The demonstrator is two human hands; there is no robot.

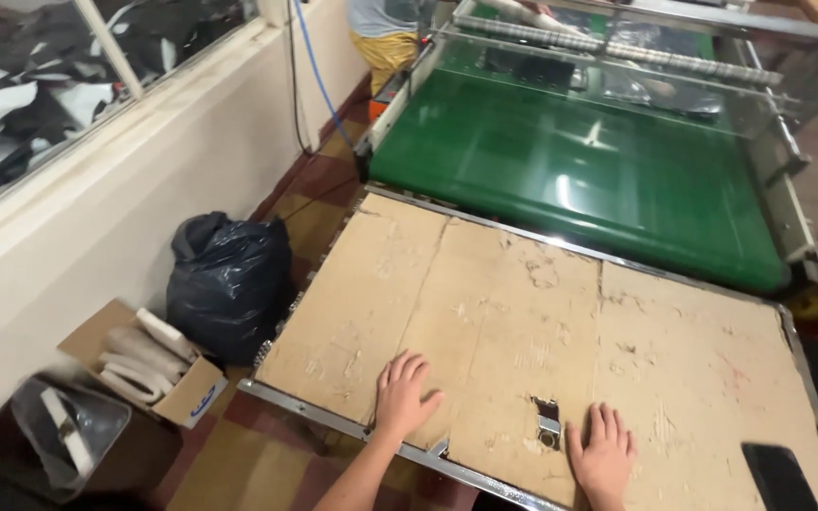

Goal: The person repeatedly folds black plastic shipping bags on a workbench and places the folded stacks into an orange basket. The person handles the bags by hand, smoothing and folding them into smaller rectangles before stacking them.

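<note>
My left hand (403, 395) lies flat, fingers spread, on a worn cardboard sheet (485, 303) that covers a metal-framed table (305, 401). My right hand (603, 456) rests flat on the same cardboard near the front edge, holding nothing. Between the hands a small metal clip (547, 424) shows through a torn hole in the cardboard. A dark flat phone-like object (781, 478) lies on the cardboard to the right of my right hand.
Beyond the table runs a green conveyor belt (579, 170) under a clear guard, with a person (385, 28) at its far end. On the floor at left are a black rubbish bag (229, 284), a cardboard box (149, 374) of pale pieces and a clear bin (68, 431).
</note>
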